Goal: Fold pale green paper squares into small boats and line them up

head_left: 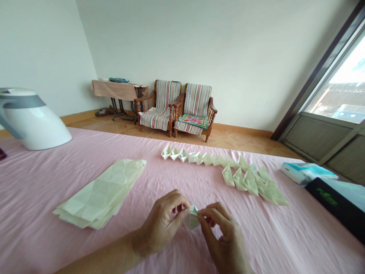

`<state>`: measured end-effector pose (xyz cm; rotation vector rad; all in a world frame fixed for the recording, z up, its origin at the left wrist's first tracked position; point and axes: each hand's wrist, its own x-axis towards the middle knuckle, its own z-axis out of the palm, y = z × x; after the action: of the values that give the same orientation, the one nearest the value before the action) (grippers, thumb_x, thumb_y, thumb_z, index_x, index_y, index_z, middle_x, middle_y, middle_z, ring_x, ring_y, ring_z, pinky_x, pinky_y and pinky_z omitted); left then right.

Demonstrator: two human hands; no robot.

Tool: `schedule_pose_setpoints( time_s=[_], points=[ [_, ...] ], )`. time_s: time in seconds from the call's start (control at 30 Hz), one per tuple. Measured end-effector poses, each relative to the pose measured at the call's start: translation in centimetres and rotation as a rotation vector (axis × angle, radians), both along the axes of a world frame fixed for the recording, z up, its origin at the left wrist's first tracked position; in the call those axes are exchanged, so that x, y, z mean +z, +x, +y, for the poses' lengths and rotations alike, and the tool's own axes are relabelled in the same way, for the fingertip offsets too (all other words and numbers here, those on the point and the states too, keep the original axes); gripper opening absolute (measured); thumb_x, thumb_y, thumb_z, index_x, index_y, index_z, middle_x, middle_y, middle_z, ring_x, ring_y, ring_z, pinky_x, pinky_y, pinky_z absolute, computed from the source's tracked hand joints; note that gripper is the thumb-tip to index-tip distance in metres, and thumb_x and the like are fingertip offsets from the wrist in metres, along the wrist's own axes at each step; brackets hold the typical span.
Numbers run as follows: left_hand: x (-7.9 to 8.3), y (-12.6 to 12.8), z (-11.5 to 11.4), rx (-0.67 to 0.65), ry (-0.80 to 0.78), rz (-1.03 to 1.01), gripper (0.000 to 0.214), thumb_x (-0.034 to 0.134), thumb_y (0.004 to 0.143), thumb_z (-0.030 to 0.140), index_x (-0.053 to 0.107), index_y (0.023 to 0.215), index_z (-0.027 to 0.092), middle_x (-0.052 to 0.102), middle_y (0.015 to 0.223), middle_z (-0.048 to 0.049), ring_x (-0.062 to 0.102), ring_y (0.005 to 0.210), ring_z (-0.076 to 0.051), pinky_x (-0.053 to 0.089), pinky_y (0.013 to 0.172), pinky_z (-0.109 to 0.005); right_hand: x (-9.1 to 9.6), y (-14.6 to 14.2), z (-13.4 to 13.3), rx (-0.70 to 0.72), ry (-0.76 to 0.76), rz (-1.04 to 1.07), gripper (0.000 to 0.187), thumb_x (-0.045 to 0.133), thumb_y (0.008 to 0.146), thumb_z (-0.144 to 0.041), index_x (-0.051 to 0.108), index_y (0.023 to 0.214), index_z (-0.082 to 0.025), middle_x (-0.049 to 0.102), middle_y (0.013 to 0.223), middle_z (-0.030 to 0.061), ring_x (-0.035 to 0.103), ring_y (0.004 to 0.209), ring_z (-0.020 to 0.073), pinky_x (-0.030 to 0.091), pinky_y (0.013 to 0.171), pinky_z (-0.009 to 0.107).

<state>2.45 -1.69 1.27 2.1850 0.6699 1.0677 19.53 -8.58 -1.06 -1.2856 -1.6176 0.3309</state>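
Between my two hands is a small piece of folded paper (193, 218), pale green and held just above the pink cloth. My left hand (164, 217) pinches its left edge between thumb and fingers. On the opposite side, my right hand (224, 228) grips the right edge in the same way. Beyond my hands, a row of folded paper boats (205, 158) runs across the cloth, with a second cluster of paper boats (251, 182) nearer and to the right. A stack of creased paper sheets (102, 190) lies to the left of my left hand.
A pink cloth (159, 171) covers the table. At the left stands a white and grey jug (42, 121). To the right are a blue and white packet (309, 171) and a black box (327, 201). Two wooden armchairs (209, 110) stand past the far edge.
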Motion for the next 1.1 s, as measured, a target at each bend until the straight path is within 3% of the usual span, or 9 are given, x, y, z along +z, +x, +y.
schedule_pose_setpoints(
  time_s=[0.17,0.37,0.6,0.9,1.1],
  points=[
    [-0.8,-0.4,0.6,0.075,-0.048,0.1,0.015,0.048,0.094,0.018,0.056,0.081,0.016,0.059,0.075,-0.0015,0.053,0.066,-0.014,0.041,0.063,-0.024,-0.5,0.9,0.3,-0.008,-0.082,-0.044,0.013,0.052,0.092,-0.021,0.062,0.083,-0.022,0.059,0.076,-0.0008,0.057,0.064,0.0118,0.043,0.059,0.02],
    [-0.9,-0.4,0.8,0.063,-0.079,0.164,0.009,0.053,0.089,0.012,0.058,0.083,0.017,0.061,0.077,-0.0003,0.055,0.069,-0.013,0.042,0.066,-0.023,-0.9,0.5,0.4,-0.02,-0.178,-0.028,0.015,0.052,0.09,-0.026,0.059,0.078,-0.021,0.059,0.072,-0.0013,0.056,0.058,0.0109,0.042,0.055,0.019],
    [-0.9,-0.3,0.9,0.007,-0.107,0.15,0.012,0.058,0.085,0.01,0.067,0.084,0.018,0.064,0.08,-0.0022,0.058,0.073,-0.014,0.043,0.064,-0.022,-1.0,0.7,0.5,0.0,-0.15,-0.058,0.017,0.05,0.092,-0.025,0.061,0.08,-0.022,0.06,0.075,-0.0002,0.057,0.061,0.0123,0.042,0.057,0.021],
    [-0.8,-0.6,1.4,0.208,-0.083,-0.04,0.017,0.048,0.093,0.023,0.058,0.081,0.017,0.059,0.074,-0.0015,0.057,0.07,-0.015,0.044,0.067,-0.024,0.4,1.6,0.1,-0.17,0.035,-0.011,0.014,0.049,0.093,-0.026,0.06,0.086,-0.023,0.065,0.076,-0.0006,0.064,0.071,0.0136,0.049,0.066,0.021],
    [-0.2,-0.7,1.1,0.25,-0.084,-0.116,0.019,0.045,0.095,0.028,0.054,0.082,0.018,0.058,0.076,-0.0015,0.057,0.075,-0.017,0.045,0.072,-0.026,0.5,2.4,0.1,-0.206,0.082,-0.047,0.011,0.049,0.093,-0.026,0.06,0.089,-0.023,0.068,0.082,0.0009,0.068,0.078,0.0153,0.051,0.067,0.022]
  ],
)
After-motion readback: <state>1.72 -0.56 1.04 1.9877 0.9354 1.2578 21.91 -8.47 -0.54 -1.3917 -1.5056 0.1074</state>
